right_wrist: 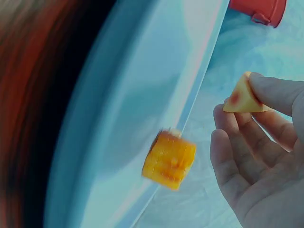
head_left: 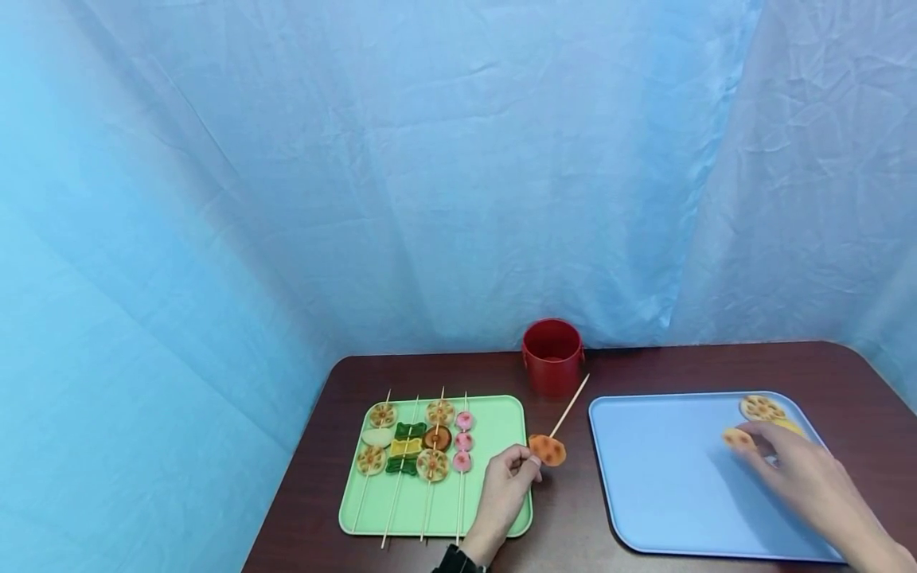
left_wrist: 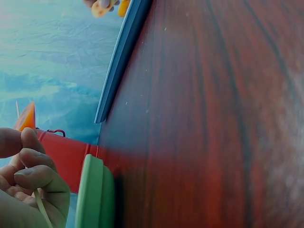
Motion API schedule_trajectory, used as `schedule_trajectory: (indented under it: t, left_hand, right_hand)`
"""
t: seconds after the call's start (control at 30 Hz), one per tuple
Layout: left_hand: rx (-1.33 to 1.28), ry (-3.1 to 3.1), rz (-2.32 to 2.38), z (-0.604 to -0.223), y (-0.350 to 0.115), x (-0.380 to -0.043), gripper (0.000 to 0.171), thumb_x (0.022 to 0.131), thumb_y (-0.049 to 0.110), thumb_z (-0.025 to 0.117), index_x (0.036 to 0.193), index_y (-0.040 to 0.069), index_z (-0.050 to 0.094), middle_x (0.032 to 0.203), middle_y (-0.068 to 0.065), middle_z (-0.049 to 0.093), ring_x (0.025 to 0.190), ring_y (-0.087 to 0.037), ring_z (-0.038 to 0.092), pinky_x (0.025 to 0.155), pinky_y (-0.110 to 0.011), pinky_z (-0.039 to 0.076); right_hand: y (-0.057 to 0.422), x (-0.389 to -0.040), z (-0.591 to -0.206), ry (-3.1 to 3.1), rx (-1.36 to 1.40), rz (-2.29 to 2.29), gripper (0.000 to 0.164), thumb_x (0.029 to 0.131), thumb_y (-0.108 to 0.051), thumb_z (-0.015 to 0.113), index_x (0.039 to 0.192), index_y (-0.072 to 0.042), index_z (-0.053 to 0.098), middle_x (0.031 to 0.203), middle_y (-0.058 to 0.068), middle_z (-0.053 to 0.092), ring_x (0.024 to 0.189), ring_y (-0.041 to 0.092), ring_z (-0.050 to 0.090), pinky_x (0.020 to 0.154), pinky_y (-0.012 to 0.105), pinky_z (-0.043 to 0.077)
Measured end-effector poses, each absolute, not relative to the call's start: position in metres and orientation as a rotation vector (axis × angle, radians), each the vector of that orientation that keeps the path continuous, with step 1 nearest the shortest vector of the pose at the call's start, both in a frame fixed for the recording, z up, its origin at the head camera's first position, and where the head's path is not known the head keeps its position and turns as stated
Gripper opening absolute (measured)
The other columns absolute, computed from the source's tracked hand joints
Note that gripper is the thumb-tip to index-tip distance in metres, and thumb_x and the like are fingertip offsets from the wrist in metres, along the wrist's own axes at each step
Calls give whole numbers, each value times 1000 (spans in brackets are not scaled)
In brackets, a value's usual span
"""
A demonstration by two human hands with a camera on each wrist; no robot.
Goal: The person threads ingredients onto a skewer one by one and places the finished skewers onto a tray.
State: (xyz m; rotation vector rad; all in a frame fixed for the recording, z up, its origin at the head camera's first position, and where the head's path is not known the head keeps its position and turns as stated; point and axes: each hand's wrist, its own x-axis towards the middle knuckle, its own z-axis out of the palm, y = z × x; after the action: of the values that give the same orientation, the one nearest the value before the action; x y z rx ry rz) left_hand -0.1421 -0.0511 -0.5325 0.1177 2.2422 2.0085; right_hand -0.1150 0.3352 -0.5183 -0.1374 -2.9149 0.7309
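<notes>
My left hand (head_left: 507,487), at the right edge of the green tray (head_left: 494,509), grips a bamboo skewer (head_left: 571,404). Threaded on that skewer, just past the fingertips, is a flat orange slice (head_left: 548,450) with brown spots. In the left wrist view the skewer's lower end (left_wrist: 42,208) runs through the curled fingers. Over the blue tray (head_left: 666,477), my right hand (head_left: 802,465) pinches a small yellow wedge-shaped piece (right_wrist: 243,97) with a brown spot between thumb and fingers. Beyond it lie a lotus root slice (head_left: 761,408) and a yellow corn piece (right_wrist: 169,160).
Several loaded skewers lie side by side on the green tray, among them one with pink rounds (head_left: 464,441) and one with green and yellow pieces (head_left: 406,448). A red bucket (head_left: 552,358) stands at the back of the dark wooden table (head_left: 573,521), before a blue curtain (head_left: 458,175).
</notes>
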Motion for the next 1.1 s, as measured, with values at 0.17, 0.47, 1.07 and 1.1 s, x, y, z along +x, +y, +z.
schedule_trajectory:
  t: [0.17, 0.47, 1.07, 1.1]
  left_hand:
    - [143, 2248, 2015, -533, -49, -140, 17, 93, 6, 65, 87, -9, 66, 68, -1, 63, 56, -4, 47, 54, -16, 33]
    - [195, 2248, 1983, -534, -47, -139, 16, 94, 6, 65, 88, -9, 68, 67, 2, 63, 56, -8, 50, 53, -16, 39]
    - [355, 2218, 1904, -533, -47, -133, 17, 96, 8, 65, 88, -6, 68, 72, -20, 67, 51, -8, 49, 48, -17, 38]
    - [361, 2218, 1899, -534, -47, -132, 17, 96, 8, 65, 88, -6, 68, 72, -20, 67, 51, -8, 49, 48, -17, 38]
  right_hand:
    - [319, -119, -518, -2820, -17, 800, 32, 96, -22, 76, 112, 5, 70, 100, 23, 72, 77, 33, 70, 66, 53, 55]
    - [294, -125, -517, -2765, 2, 907, 41, 97, -26, 75, 120, 7, 69, 108, 26, 72, 83, 34, 72, 65, 45, 58]
    - [260, -137, -508, -2639, -293, 1965, 85, 102, -58, 54, 157, 5, 36, 147, 27, 54, 102, 2, 69, 92, 35, 57]
    - [259, -138, -508, -2594, -301, 2023, 85, 102, -57, 54, 157, 6, 35, 146, 27, 54, 102, 0, 69, 92, 34, 57]
